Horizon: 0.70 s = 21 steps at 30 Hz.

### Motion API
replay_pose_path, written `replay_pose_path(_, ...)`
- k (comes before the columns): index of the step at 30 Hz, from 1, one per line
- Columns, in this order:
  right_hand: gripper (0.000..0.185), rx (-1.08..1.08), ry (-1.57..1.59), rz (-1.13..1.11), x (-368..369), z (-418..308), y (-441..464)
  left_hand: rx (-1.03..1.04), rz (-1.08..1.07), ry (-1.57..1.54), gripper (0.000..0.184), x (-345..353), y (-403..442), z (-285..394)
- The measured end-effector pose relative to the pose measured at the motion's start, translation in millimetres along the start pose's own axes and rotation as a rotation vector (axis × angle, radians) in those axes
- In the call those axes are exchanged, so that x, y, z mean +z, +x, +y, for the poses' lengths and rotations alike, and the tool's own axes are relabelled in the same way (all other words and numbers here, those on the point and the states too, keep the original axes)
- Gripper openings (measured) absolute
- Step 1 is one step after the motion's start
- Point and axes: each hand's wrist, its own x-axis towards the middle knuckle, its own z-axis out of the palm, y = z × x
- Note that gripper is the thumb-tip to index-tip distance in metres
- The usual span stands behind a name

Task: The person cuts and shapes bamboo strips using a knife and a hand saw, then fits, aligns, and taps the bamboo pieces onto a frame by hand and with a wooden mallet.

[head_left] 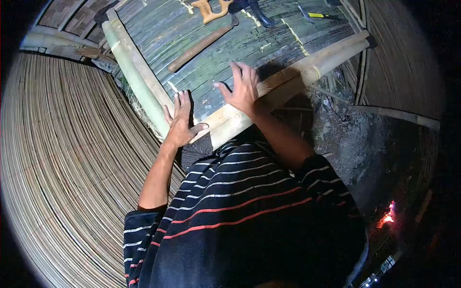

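My left hand [180, 122] lies with its fingers spread over the near left corner of a bamboo-slat tabletop [211, 72], its thumb resting near the front edge strip. My right hand [241, 91] is farther right, fingers apart over the slats, its heel by the split-bamboo front rail [288, 74]. Neither hand holds anything. Beyond them lies a tool with a long wooden handle [199, 49] and a small dark metal end. Along the left side runs a pale green bamboo rail [137, 79].
A wooden saw handle [210, 10], a dark curved object [259, 14] and a yellow-and-black handled tool [322, 16] lie at the far side. Slatted matting [62, 158] spreads on the left. Embers glow in a small fire [387, 216] at lower right.
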Motion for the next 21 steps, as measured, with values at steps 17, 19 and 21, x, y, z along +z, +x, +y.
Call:
replay_pose_path(17,0.076,0.112,-0.500,0.231,-50.2,305.7,86.5,-0.037,-0.032,0.011,0.136,-1.9,3.3,5.8)
replay_pose_path(19,0.079,0.092,-0.502,0.158,-48.0,307.0,80.0,-0.042,-0.050,0.018,0.135,-3.7,6.0,9.2)
replay_pose_path(21,0.081,0.090,-0.507,0.074,-44.9,303.8,71.7,-0.071,-0.068,0.032,0.134,-3.7,6.6,13.6)
